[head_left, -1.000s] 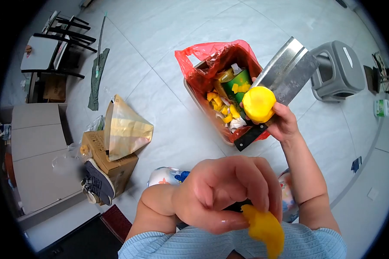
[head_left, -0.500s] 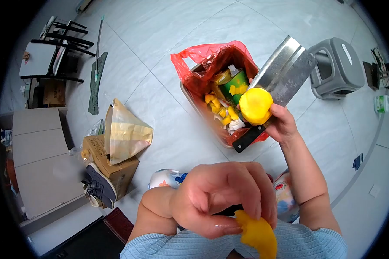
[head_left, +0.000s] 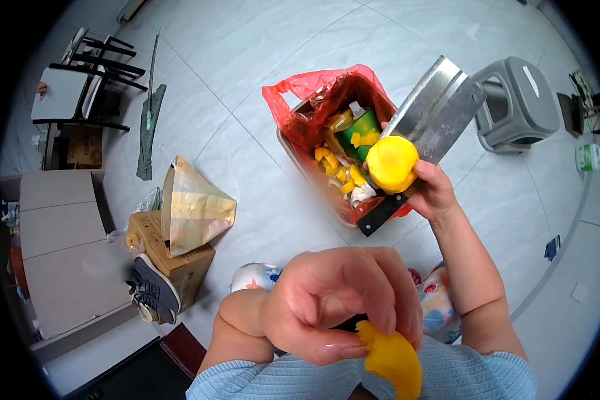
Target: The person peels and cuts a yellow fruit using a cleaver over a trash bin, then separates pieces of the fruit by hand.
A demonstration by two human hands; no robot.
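My left hand [head_left: 343, 297], close to the camera, pinches a yellow slice of fruit [head_left: 395, 363], probably mango, between thumb and fingers; its upper edge is ragged. Farther forward, my right hand [head_left: 437, 190] holds a peeled, rounded yellow fruit [head_left: 391, 163] that looks like mango, with a flat cut face. The same hand keeps a cleaver [head_left: 433, 110] against it, blade pointing up and away, black handle [head_left: 383, 213] toward the bin. Most right fingers are hidden behind these. Both sit over the right edge of a bin lined with a red plastic bag [head_left: 293, 100].
Yellow peel pieces [head_left: 340, 170] and a green can [head_left: 365, 130] lie in the bin. A grey stool [head_left: 530, 100] stands at right. To the left are a paper bag [head_left: 200, 210], cardboard box [head_left: 190, 270], dark shoes [head_left: 155, 287] and a folded green umbrella-like item [head_left: 150, 137].
Almost nothing differs. The left hand and its slice have shifted slightly left and up; the right hand, fruit and cleaver have drifted a little left in view.
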